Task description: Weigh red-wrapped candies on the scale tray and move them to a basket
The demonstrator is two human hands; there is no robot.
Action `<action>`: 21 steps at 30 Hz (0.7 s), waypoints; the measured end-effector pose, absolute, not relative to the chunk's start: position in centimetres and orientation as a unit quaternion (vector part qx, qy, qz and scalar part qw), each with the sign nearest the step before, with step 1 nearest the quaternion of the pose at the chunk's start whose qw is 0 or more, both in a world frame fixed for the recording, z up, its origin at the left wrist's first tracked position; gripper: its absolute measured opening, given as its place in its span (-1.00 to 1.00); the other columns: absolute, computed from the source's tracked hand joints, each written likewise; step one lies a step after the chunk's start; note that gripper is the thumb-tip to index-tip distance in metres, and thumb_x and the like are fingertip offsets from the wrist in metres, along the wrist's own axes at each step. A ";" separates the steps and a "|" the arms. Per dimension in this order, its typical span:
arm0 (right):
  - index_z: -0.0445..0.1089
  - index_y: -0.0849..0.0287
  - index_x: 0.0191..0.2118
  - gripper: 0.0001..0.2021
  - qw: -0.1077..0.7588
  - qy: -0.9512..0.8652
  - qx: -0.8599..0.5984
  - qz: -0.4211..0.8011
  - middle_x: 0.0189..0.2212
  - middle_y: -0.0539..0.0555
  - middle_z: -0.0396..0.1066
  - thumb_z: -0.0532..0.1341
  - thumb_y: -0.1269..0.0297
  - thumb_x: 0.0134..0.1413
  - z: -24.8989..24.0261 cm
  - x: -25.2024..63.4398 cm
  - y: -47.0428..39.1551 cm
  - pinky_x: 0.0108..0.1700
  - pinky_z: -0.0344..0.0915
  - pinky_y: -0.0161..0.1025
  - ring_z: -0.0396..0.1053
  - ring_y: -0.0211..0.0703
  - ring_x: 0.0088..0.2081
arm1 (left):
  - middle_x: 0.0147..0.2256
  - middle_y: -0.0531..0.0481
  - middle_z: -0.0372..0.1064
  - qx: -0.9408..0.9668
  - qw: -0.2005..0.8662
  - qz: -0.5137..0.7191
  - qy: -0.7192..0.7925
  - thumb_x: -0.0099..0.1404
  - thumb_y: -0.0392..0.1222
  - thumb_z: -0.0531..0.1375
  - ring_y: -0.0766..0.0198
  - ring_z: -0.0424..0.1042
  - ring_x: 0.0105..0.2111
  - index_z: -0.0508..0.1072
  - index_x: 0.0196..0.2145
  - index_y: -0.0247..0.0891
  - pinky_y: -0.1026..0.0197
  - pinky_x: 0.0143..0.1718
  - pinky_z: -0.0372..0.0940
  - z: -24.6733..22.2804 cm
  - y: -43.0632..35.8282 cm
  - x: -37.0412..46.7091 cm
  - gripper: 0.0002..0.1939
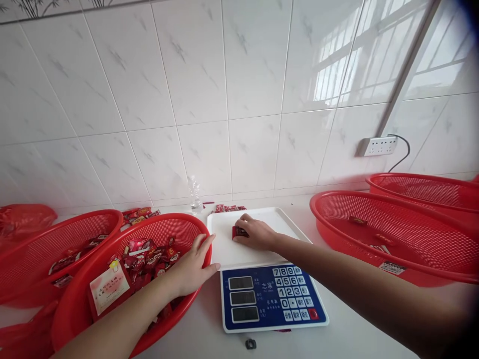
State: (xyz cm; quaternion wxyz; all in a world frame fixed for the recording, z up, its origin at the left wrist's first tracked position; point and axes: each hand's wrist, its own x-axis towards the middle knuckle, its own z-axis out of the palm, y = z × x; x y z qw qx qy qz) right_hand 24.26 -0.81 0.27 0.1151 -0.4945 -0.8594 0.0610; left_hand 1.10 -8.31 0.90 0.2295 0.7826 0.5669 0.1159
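My right hand (pixel 256 233) is closed on a small dark red packet (pixel 239 232) over the white tray (pixel 269 257) of a weighing scale. The scale's blue panel (pixel 271 299) has a keypad and three displays, which look blank. At the right rim of a red basket (pixel 194 224), my left hand (pixel 196 264) rests with its fingers apart and nothing in it. Many red wrapped packets (pixel 149 257) and a box with a pale card (pixel 109 289) lie inside that basket.
Another red basket (pixel 86 219) with packets stands at the far left. On the right are more red baskets (pixel 325 202). Behind the scale lie loose packets (pixel 224 208) and a clear bottle (pixel 194 194). A small black object (pixel 250 344) sits in front. A power strip (pixel 378 146) is on the wall.
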 end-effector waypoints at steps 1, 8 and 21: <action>0.28 0.18 0.03 -0.68 0.115 -0.857 -0.499 0.059 -0.01 0.13 0.32 0.15 0.19 0.19 0.3 24.3 -0.9 -0.12 0.35 -0.04 0.37 -0.10 -0.11 | 0.34 -0.13 -0.41 0.785 0.225 0.114 0.566 0.26 0.07 0.05 -0.10 -0.05 0.26 -0.15 0.31 -0.08 -0.09 0.20 -0.04 0.8 -8.2 1.1 -0.26; 0.29 0.17 0.02 -0.69 0.112 -0.842 -0.526 0.042 -0.02 0.12 0.32 0.15 0.20 0.20 0.4 24.1 -1.2 -0.12 0.36 -0.04 0.37 -0.11 -0.12 | 0.34 -0.09 -0.37 0.791 0.220 0.126 0.556 0.28 0.09 0.02 -0.03 -0.11 0.28 -0.15 0.31 -0.10 -0.04 0.22 -0.04 0.6 -8.1 0.9 -0.27; 0.31 0.11 -0.32 -0.76 0.232 -0.655 -0.707 -0.130 -0.31 0.21 0.44 0.08 0.04 0.11 4.1 43.3 -1.4 -0.59 0.10 -0.21 0.33 -0.03 -0.48 | 0.34 -0.07 -0.39 0.785 0.220 0.114 0.568 0.26 0.13 0.03 -0.10 0.08 0.21 -0.12 0.30 -0.01 -0.02 0.14 0.09 0.9 -8.3 1.0 -0.28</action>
